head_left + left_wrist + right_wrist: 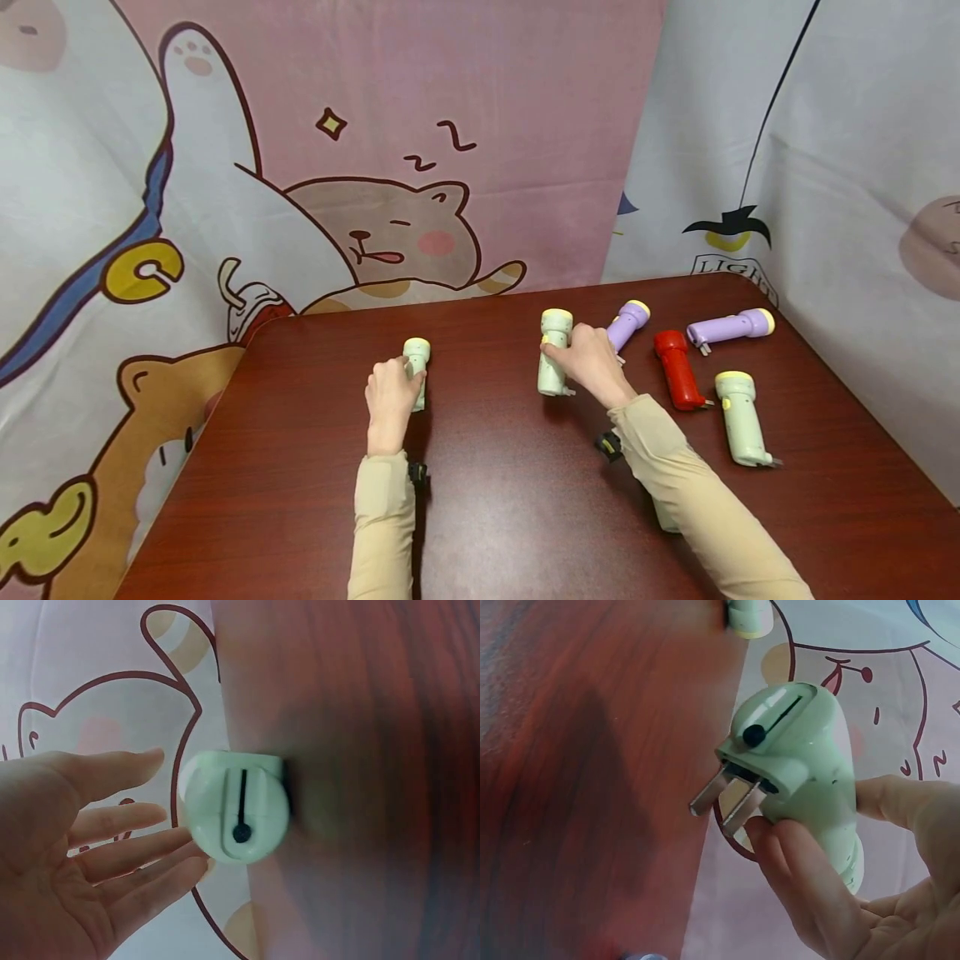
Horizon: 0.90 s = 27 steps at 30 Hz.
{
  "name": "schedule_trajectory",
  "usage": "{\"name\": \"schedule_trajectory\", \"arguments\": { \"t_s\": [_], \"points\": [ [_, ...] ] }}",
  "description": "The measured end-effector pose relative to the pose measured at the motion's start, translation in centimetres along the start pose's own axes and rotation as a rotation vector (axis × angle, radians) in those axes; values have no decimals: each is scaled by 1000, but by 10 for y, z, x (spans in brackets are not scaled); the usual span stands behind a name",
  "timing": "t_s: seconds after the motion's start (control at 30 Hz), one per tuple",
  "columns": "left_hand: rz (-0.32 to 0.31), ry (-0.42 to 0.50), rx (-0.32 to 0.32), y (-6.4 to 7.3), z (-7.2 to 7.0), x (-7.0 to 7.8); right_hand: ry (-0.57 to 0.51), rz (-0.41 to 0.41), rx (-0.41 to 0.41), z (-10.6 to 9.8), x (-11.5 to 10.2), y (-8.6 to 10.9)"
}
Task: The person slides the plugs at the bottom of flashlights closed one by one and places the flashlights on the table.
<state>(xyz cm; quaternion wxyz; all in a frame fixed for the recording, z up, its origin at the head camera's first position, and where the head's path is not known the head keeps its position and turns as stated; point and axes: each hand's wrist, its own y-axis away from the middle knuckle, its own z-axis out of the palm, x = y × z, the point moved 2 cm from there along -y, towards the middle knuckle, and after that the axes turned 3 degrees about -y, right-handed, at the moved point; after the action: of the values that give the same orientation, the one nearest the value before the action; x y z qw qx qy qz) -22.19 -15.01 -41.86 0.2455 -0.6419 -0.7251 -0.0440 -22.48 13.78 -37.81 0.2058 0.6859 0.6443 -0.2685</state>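
Green torch (553, 367), one: being held between the right hand's (592, 358) curled thumb and fingers, which are parted only by the barrel; its head is pointing away from the person, and its metal prongs (730, 801) are jutting toward the camera beside the fingertips. The side grip is presumably leaving prongs and head free. Second green torch (417, 357): sitting just beyond the left hand's (390, 396) fingers, which are spreading wide, nearly straight, not gripping; whether a fingertip is touching, one cannot tell. The parted thumb is probably giving the barrel room. Purple torch (626, 327): lying just past the right fingers, partly hidden by them. Red torch (678, 371): lying to their right. Another purple torch (731, 326): lying beyond the red one. Third green torch (741, 418): lying farther right of those fingers, nearer the person. Fourth, partly hidden (666, 515): showing under the right sleeve (697, 492), behind the fingers. All loose ones are resting on the table (495, 492).
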Motion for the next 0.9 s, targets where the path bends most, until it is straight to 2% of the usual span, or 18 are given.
{"name": "schedule_trajectory", "arguments": {
  "t_s": [0.27,0.5,0.67,0.77,0.9],
  "points": [
    [87,24,89,3,-5,19,-42,-39,31,-2,-8,-5],
    [224,60,161,10,1,44,-72,-25,25,-1,-10,-9],
    [377,112,144,16,5,64,-76,-29,28,1,-11,-11],
    [479,152,105,21,8,76,-78,-33,30,2,-12,-11],
    [573,166,58,29,13,90,-96,-34,22,3,-14,-10]
  ]
}}
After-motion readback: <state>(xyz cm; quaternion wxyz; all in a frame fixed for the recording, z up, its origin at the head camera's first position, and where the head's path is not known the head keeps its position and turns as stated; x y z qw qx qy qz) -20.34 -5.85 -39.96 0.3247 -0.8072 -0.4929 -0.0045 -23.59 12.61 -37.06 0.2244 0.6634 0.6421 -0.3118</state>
